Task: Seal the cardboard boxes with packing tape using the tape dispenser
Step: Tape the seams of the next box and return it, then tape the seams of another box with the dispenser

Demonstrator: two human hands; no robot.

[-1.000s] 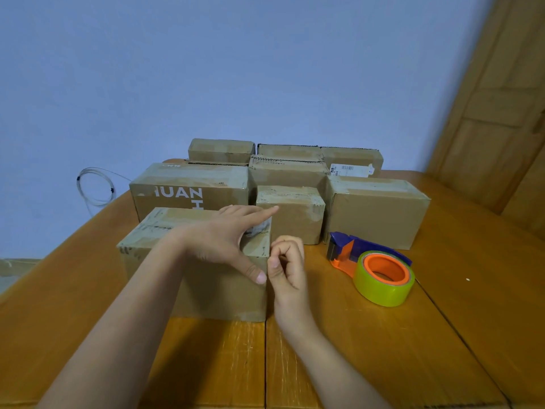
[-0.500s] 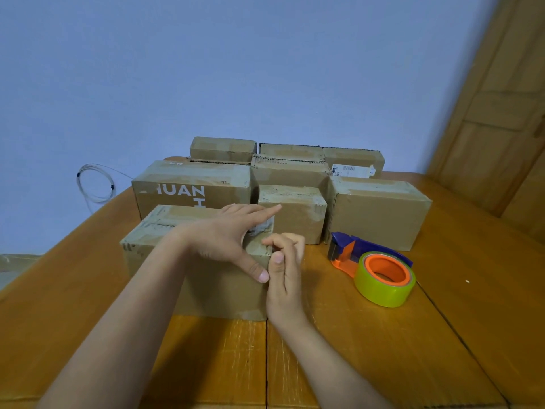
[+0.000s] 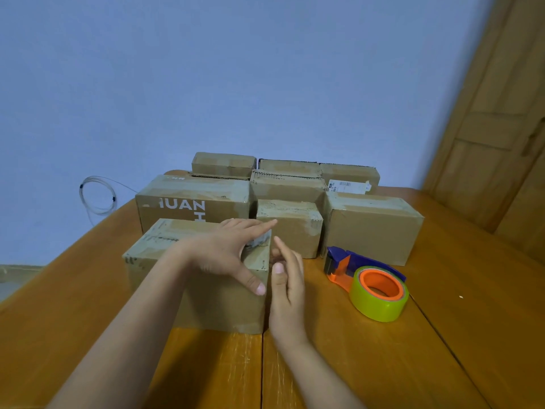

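The left hand (image 3: 224, 255) lies flat and empty on the nearest cardboard box (image 3: 200, 290), thumb down its front; the right hand (image 3: 287, 280), loose and empty, presses its right end. The tape dispenser (image 3: 368, 280) rests untouched on the counter (image 3: 472, 335), just right. Unsmoothed, that corner tape may lift.

I seem to be in a plain room of a home: a bare pale-blue painted wall (image 3: 236, 78), a panelled wooden door (image 3: 501, 113), and an orange-brown plank table (image 3: 442, 349) crowded with brown cardboard boxes (image 3: 371, 225).
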